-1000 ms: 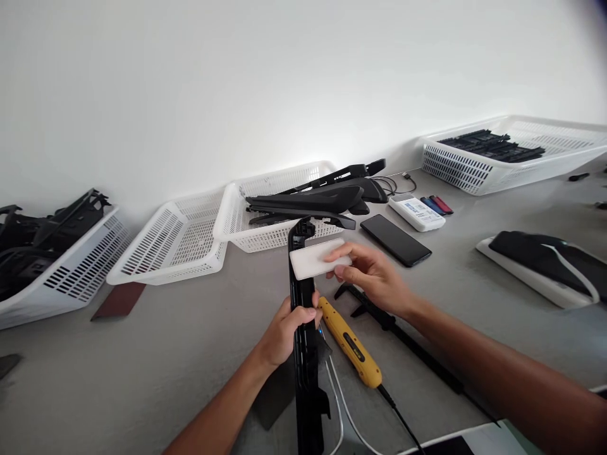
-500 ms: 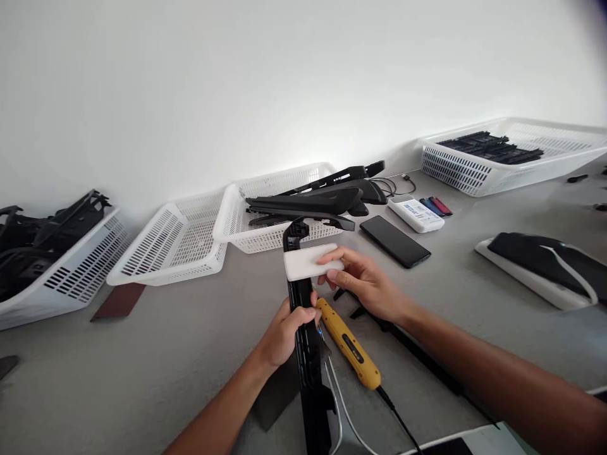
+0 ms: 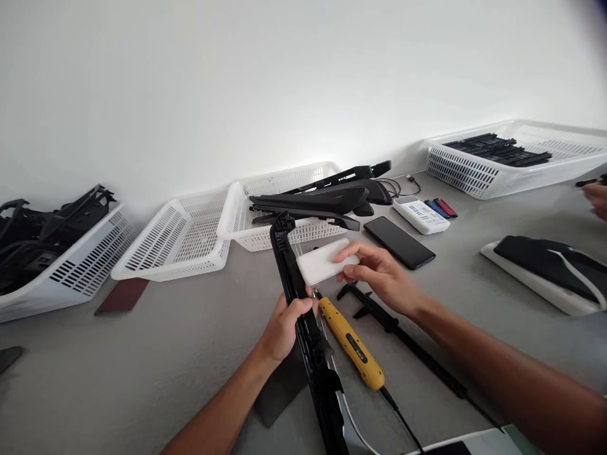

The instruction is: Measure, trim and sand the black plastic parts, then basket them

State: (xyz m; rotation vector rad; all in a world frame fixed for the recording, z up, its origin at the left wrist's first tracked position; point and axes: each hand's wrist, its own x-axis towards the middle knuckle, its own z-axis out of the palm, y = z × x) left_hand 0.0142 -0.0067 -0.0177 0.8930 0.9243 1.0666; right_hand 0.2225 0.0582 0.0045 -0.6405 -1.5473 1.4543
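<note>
My left hand (image 3: 281, 325) is closed around the middle of a long black plastic trim piece (image 3: 288, 268), which stands tilted with its hooked end up. Between the thumb and fingers of my right hand (image 3: 379, 275) is a white sponge block (image 3: 322, 263). The block's left edge is right beside the trim piece; whether they touch I cannot tell. Just right of my left hand lies a yellow corded tool (image 3: 353, 344), its tip partly hidden. A black caliper (image 3: 403, 338) rests under my right forearm.
White baskets (image 3: 165, 273) line the wall, several holding black plastic parts (image 3: 313, 201). A phone (image 3: 399, 242), a white box (image 3: 421, 215) and a white-and-black object (image 3: 540, 272) lie to the right. Another person's hand (image 3: 598, 197) shows at the right edge. A brown sheet (image 3: 122, 296) lies left.
The trim piece's upper end has swung left and away from under the sponge block. My right hand has shifted slightly right with the block. Another person's hand has appeared at the right edge.
</note>
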